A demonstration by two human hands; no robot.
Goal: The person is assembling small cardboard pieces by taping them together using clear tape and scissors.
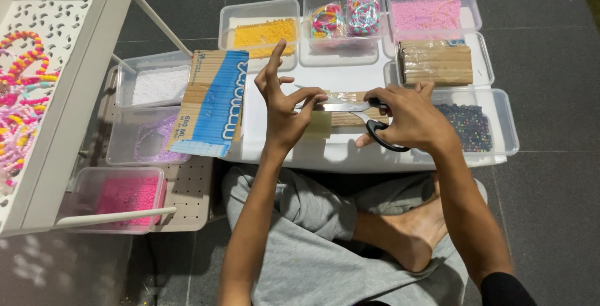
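Two hands work over a white board (325, 153). The right hand (409, 118) is closed around the black handles of scissors (359, 111), whose blades point left. The left hand (284, 109) pinches something very thin at the blade tips; what it is I cannot make out. A flattened brown and blue cardboard box (212, 103) leans just beside the left hand. The pink bead tub (122, 198) is partly hidden behind a white rail.

A low white table (294, 156) on dark tiles carries clear bead tubs (259, 31) (mostly full).
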